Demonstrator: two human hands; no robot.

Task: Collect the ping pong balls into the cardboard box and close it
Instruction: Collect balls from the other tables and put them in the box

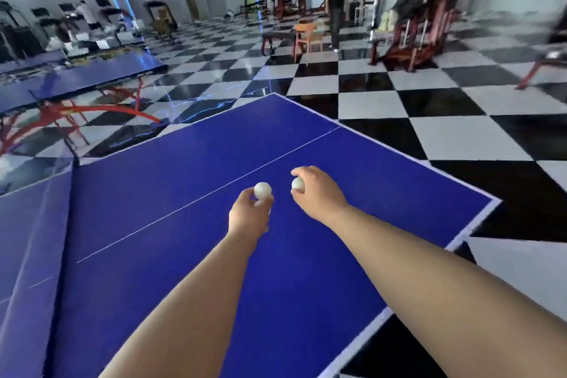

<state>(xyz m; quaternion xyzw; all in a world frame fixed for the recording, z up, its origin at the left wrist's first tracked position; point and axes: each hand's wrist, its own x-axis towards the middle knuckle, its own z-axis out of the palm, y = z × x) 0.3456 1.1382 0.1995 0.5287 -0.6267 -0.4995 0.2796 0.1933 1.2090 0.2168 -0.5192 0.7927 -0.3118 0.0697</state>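
Both my arms reach out over a blue ping pong table (153, 193). My left hand (249, 215) pinches a white ping pong ball (262, 190) at its fingertips, just above the white centre line. My right hand (317, 192) curls around a second white ping pong ball (297, 183), held a short way to the right of the first. The two balls are close together but apart. No cardboard box is in view.
The table's white-edged right corner (494, 201) drops off to a black-and-white checkered floor. The table's other half and net lie at the left (30, 239). A second blue table (76, 77), an orange chair (308, 37), gym machines and a standing person (337, 0) are farther back.
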